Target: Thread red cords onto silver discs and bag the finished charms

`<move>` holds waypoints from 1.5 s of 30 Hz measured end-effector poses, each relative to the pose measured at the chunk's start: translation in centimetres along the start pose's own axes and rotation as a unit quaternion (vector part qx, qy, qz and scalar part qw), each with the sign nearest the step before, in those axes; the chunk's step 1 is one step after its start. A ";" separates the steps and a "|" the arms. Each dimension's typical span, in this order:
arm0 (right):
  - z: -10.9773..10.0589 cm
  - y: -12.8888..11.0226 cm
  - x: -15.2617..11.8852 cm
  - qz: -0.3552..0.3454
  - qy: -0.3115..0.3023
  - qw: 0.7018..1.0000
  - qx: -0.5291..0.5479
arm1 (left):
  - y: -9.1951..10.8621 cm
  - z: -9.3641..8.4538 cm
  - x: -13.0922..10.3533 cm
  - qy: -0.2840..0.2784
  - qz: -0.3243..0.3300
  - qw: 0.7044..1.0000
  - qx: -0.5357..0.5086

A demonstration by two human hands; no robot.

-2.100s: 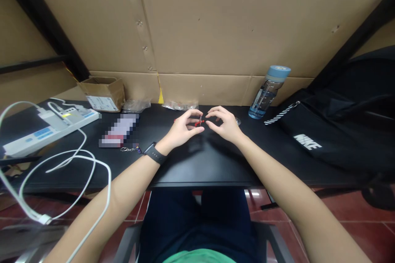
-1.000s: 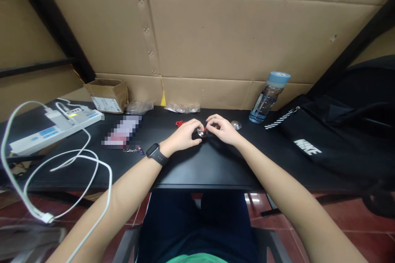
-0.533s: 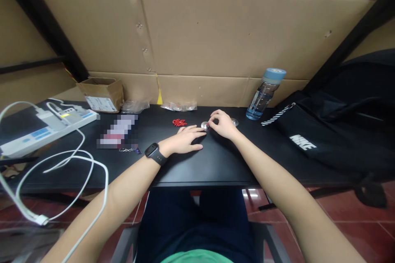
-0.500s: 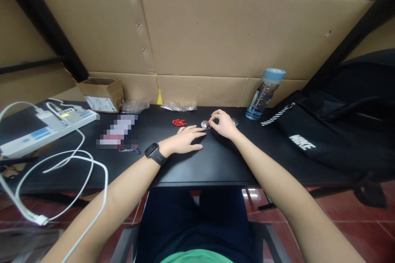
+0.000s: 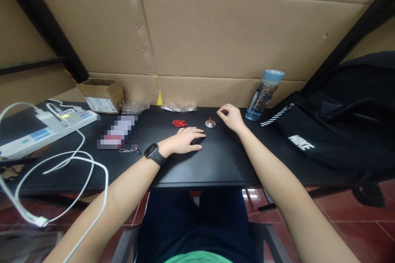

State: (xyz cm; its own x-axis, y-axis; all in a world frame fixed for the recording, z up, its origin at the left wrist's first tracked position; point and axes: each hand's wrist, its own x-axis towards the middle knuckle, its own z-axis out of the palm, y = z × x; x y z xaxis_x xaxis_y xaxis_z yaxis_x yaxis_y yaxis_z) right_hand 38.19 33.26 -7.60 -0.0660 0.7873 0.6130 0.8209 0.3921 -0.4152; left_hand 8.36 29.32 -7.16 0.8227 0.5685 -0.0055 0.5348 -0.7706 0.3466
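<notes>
The left hand (image 5: 182, 140) lay spread near red pieces (image 5: 179, 123). The right hand (image 5: 232, 118) was curled near the suction cup (image 5: 210, 123); I couldn't tell if it held anything.

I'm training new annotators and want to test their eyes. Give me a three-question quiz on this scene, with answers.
1. Multiple choice. The left hand is:
A) clenched in a fist
B) resting on the box
C) palm down, fingers spread

2. True or false: the suction cup lies between the red pieces and the right hand.

3. Fill in the gap: the lid of the bottle is ____ in colour.

Key: 1. C; 2. true; 3. blue.
</notes>
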 end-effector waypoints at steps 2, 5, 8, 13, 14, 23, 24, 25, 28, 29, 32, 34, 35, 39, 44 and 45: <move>-2.1 1.1 -0.2 0.023 -0.034 0.999 -0.022 | -0.4 0.0 -0.1 0.009 0.014 1.000 0.003; -4.9 3.2 -1.0 0.063 -0.144 0.987 -0.044 | -1.0 0.0 -0.1 0.036 0.047 0.998 0.001; -6.1 4.9 -1.7 0.106 -0.245 0.964 -0.020 | -1.3 0.0 -0.1 0.054 0.071 0.996 -0.005; -5.7 5.6 -1.7 0.123 -0.255 0.959 0.007 | -1.3 -0.7 -0.3 0.062 0.090 0.994 -0.019; -5.7 5.6 -1.7 0.125 -0.256 0.959 0.016 | -1.5 -1.1 -0.4 0.070 0.092 0.993 -0.022; -6.3 5.8 -1.7 0.115 -0.243 0.963 0.024 | -7.5 -3.8 -2.2 0.275 -0.083 0.958 0.027; -6.3 5.8 -1.7 0.114 -0.240 0.964 0.027 | -7.8 -3.7 -2.3 0.270 -0.089 0.958 0.029; -6.4 5.8 -1.7 0.116 -0.237 0.964 0.030 | -8.0 -3.7 -2.4 0.261 -0.094 0.960 0.032; -6.5 5.8 -1.7 0.126 -0.234 0.963 0.042 | -7.7 -3.2 -2.2 0.229 -0.111 0.965 0.058; -6.5 5.7 -1.7 0.130 -0.231 0.963 0.043 | -7.4 -3.0 -2.0 0.222 -0.117 0.966 0.067; -6.7 5.5 -1.6 0.135 -0.200 0.970 0.035 | -6.5 -2.5 -1.4 0.218 -0.124 0.964 0.089; -6.9 5.1 -1.6 0.133 -0.175 0.975 0.032 | -5.9 -2.3 -0.9 0.220 -0.119 0.963 0.103; -6.9 4.9 -1.6 0.131 -0.168 0.976 0.033 | -5.7 -2.2 -0.7 0.221 -0.117 0.962 0.111; -7.0 4.1 -1.5 0.119 -0.167 0.978 0.044 | -5.2 -2.0 0.0 0.223 -0.122 0.958 0.134; -6.8 3.3 -1.4 0.102 -0.176 0.977 0.060 | -5.1 -1.8 0.1 0.217 -0.127 0.957 0.147; -6.7 3.1 -1.4 0.096 -0.176 0.977 0.066 | -5.1 -1.8 0.1 0.220 -0.127 0.956 0.149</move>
State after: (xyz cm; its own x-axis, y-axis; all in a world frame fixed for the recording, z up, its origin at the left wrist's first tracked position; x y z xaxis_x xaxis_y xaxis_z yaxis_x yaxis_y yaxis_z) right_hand 44.68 30.20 -5.22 -0.1286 0.9584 0.2549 0.7589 0.2606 -0.5968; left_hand 5.41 33.79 -7.27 0.5334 0.7639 0.3631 0.7920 -0.6018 0.1026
